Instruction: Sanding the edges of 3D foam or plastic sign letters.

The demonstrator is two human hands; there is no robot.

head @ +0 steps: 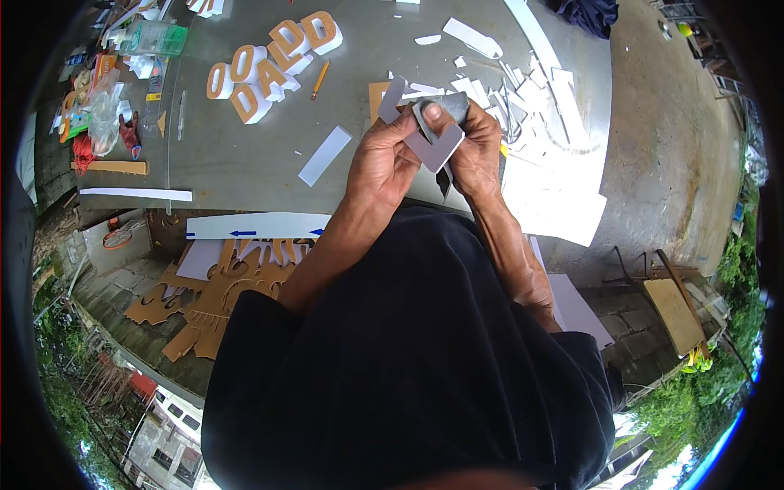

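Observation:
My left hand (386, 150) grips an angular cut-out, white to pale grey (436, 153), probably a block letter of foam board. One end of it shows above my left fingers, and a V-shaped part points towards me. My right hand (478, 147) pinches a bent dark grey sheet (454, 108), which looks like sandpaper, against the cut-out. The sheet's lower end hangs below the right fingers. My hands partly hide both things. They are above the near edge of the grey table (245, 159).
Several block letters with brown faces (269, 76) stand at the upper left, beside a pencil (320, 79). White offcuts (508, 101) and white sheets (551, 196) lie right. A green bottle (156, 38) and a plastic bag (105, 113) are far left. Cut brown boards (208, 306) lie below the table.

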